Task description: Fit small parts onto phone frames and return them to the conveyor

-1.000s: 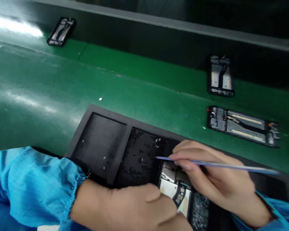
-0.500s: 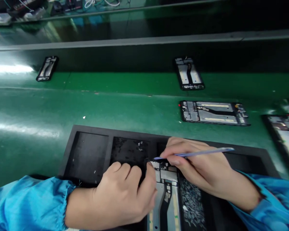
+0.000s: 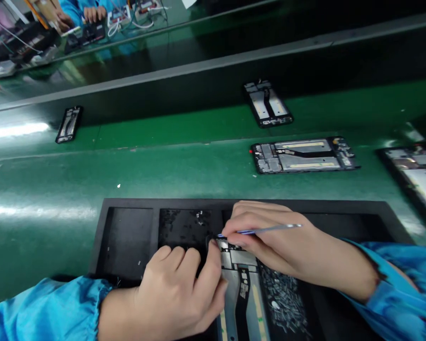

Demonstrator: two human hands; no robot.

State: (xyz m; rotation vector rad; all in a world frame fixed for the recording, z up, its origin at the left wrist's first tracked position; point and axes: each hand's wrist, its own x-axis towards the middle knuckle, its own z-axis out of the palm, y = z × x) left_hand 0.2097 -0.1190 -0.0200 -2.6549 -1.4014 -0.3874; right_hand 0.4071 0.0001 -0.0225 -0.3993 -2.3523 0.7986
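My right hand (image 3: 277, 246) pinches slim metal tweezers (image 3: 266, 230), their tip at the top corner of an opened phone frame (image 3: 241, 289) lying over a black compartment tray (image 3: 128, 208). My left hand (image 3: 177, 293) is curled, its thumb and fingertips pressing against the phone frame's upper left edge. Both arms wear blue sleeves. A tray compartment right of the phone holds several tiny metal parts (image 3: 284, 298).
Three more opened phone frames lie on the green belt: one far left (image 3: 68, 124), one at the back (image 3: 267, 103), one lying sideways (image 3: 303, 155). Another unit (image 3: 415, 173) sits at the right edge. Another person's hands (image 3: 88, 12) work at a bench far back.
The view tilted up and steadied, showing more of the far bench. My left hand slid up to grip the phone frame's edge; the tweezers' tip came down to its top corner.
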